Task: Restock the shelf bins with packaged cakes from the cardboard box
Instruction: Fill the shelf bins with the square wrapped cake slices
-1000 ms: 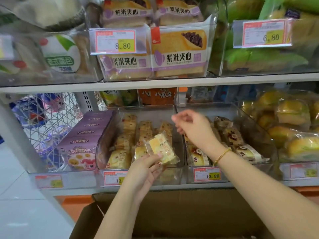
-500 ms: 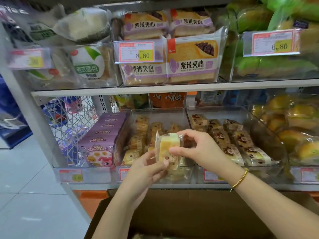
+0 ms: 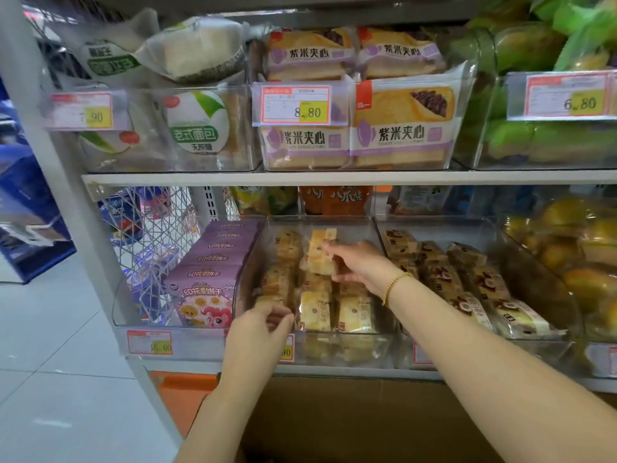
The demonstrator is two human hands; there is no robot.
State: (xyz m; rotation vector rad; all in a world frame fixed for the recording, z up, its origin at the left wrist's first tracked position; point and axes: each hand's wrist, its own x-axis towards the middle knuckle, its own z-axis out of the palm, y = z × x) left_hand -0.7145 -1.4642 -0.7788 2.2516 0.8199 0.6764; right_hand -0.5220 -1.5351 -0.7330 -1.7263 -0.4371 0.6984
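cake pkt (image 3: 320, 259) | pale yellow, clear wrap | R hand (image 3: 362, 267) pinches, over bin (image 3: 350, 352)

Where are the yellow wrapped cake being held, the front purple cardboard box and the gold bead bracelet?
yellow wrapped cake (image 3: 317, 262), head view, wrapper middle.
front purple cardboard box (image 3: 203, 295), head view, printed front face.
gold bead bracelet (image 3: 394, 287), head view, wrist beads.

Top of the middle bin (image 3: 337, 224) is open, and the gap under the upper shelf (image 3: 334, 178) lets an arm in from 6 o'clock. Cakes (image 3: 315, 314) crowd the front half; the 1 o'clock corner looks bare. Right hand (image 3: 360, 265) and its cake (image 3: 320, 259) fill the centre, left hand (image 3: 257, 332) sits at 7 o'clock. Purple boxes (image 3: 213, 262) wall off 9 o'clock, the next bin (image 3: 450, 226) 3 o'clock.
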